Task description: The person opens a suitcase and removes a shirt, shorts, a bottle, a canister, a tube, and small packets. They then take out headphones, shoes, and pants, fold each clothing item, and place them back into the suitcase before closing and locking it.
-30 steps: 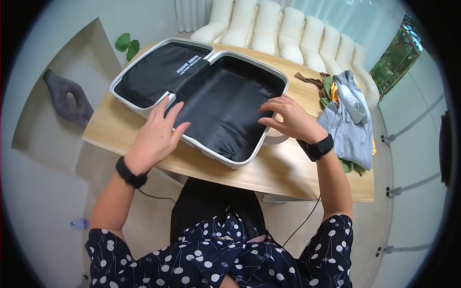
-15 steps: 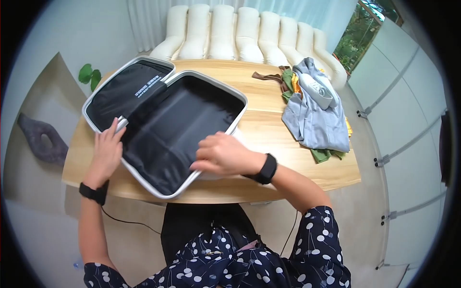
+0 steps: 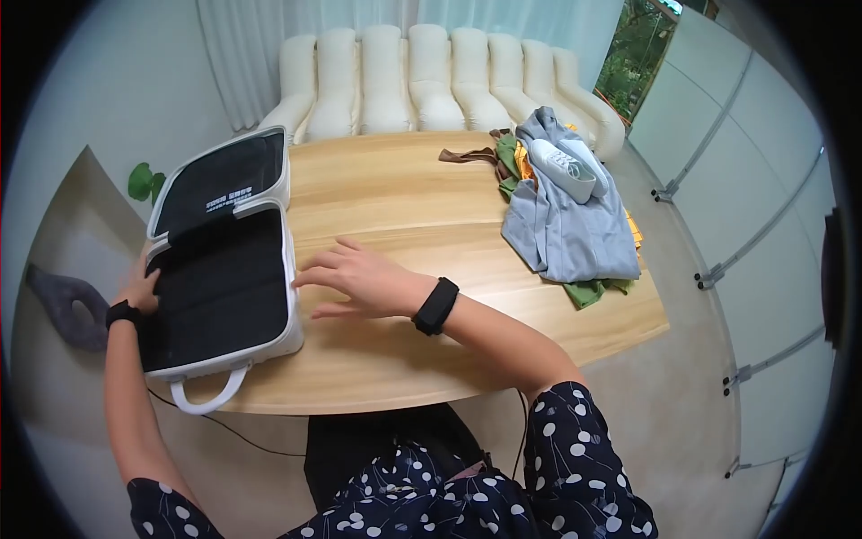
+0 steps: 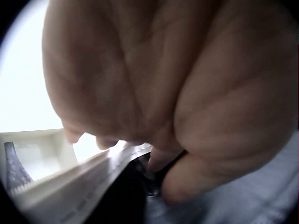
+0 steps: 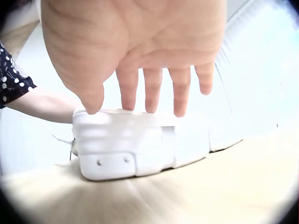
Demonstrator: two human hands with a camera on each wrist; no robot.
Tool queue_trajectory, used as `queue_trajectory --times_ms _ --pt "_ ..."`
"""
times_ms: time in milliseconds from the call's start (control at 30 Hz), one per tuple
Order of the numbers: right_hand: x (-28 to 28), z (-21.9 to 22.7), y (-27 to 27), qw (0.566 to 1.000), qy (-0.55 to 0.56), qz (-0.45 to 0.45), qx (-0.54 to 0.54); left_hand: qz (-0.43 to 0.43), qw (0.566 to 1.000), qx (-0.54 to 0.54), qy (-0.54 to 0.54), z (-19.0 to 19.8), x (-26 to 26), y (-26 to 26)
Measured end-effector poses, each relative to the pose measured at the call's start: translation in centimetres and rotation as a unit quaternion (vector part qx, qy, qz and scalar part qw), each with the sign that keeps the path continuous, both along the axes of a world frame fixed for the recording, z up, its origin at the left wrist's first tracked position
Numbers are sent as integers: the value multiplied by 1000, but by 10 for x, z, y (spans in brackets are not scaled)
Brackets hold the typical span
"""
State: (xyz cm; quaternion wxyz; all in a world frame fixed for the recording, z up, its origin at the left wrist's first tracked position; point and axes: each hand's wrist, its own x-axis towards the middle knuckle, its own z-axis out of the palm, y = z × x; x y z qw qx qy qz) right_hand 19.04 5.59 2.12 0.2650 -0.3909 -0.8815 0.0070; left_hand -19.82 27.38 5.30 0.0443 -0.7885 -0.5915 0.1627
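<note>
An unfolded suitcase with white shell and black lining lies at the table's left end in the head view. Its lid half lies behind the near half, and a white carry handle points toward me. My left hand grips the suitcase's left rim; the left wrist view shows its thumb inside and its fingers over the outer side. Over at the right rim, my right hand is spread, palm toward the suitcase. In the right wrist view its straight fingertips are right at the white shell.
On the wooden table, a pile of grey, green and yellow clothes lies at the right, a white shoe on top. A cream sofa stands behind. White panels stand to the right, a grey cushion left.
The suitcase has turned and slid to the table's left end, its handle now toward me. My left hand has shifted to its outer left rim; the right hand's fingers have straightened. The view has shifted.
</note>
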Motion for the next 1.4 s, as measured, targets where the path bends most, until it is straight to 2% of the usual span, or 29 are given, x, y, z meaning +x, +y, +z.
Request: queue_trajectory --times_ms 33,100,133,167,233,267,333,367,467,533,567,600,633,667,700,733,767,800,867,900,967,1000,1067,1167,1233,1267,1300,1367,1400 --pt "2 -3 1 1000 0 -1 1 29 999 -43 -6 13 20 -21" --pt "4 -14 -1 972 3 -40 -233 56 994 -89 -11 21 27 -36" --pt "7 -38 6 994 -22 17 -102 42 993 -106 10 21 24 -36" --pt "3 -32 4 994 -23 15 -103 27 992 -122 31 20 20 -36" --pt "-2 -21 0 966 115 -39 -228 25 992 -124 1 12 -3 -35" --pt "-4 -22 4 965 114 -40 -231 10 992 -125 -12 8 -14 -36" --pt "-6 -25 16 973 197 -16 -121 0 990 -122 -69 5 -24 -41" --pt "-2 -25 21 973 198 -17 -121 -1 990 -123 -68 6 -24 -42" --pt "22 -16 37 989 97 -75 -86 6 989 -122 -80 10 -23 -45" --pt "62 -8 43 981 48 -178 -67 12 989 -125 -73 10 -22 -44" --pt "92 -13 48 975 38 -220 1 10 989 -124 -75 11 -21 -44" --pt "125 -16 51 963 28 -260 69 16 987 -131 -95 12 -21 -45" --pt "155 -8 44 930 -7 -357 88 23 984 -138 -114 14 -20 -46" --pt "185 9 32 909 24 -414 47 23 983 -138 -116 15 -19 -48" --pt "224 5 27 875 65 -467 104 29 982 -139 -122 18 -17 -49" --pt "259 5 17 844 36 -500 193 36 981 -140 -127 19 -17 -50" --pt "271 19 -2 775 42 -610 161 37 981 -139 -129 19 -16 -50" --pt "309 7 -15 737 -16 -643 208 37 981 -141 -125 19 -16 -51" --pt "352 -7 -40 626 -69 -750 201 39 982 -140 -122 21 -15 -51" --pt "351 -5 -47 627 -68 -749 203 37 982 -144 -117 21 -14 -51" --pt "345 7 -61 630 29 -775 41 36 982 -147 -111 22 -14 -50" --pt "345 15 -63 631 30 -774 43 38 983 -138 -118 21 -14 -49" --pt "344 21 -66 609 72 -789 -42 41 984 -128 -121 24 -12 -52" --pt "356 7 -72 588 117 -801 1 87 984 -91 -127 23 -10 -41" --pt "361 4 -74 593 118 -796 -27 -44 973 16 -227 -4 -25 -8" --pt "360 1 -76 597 130 -792 -4 -106 954 49 -278 -2 -11 -9" --pt "359 -2 -78 600 143 -787 20 -104 953 48 -279 0 4 -11" --pt "351 -10 -78 593 152 -788 62 -175 903 100 -378 11 42 -25" --pt "348 -15 -77 594 169 -773 148 -170 904 102 -378 16 57 -32"
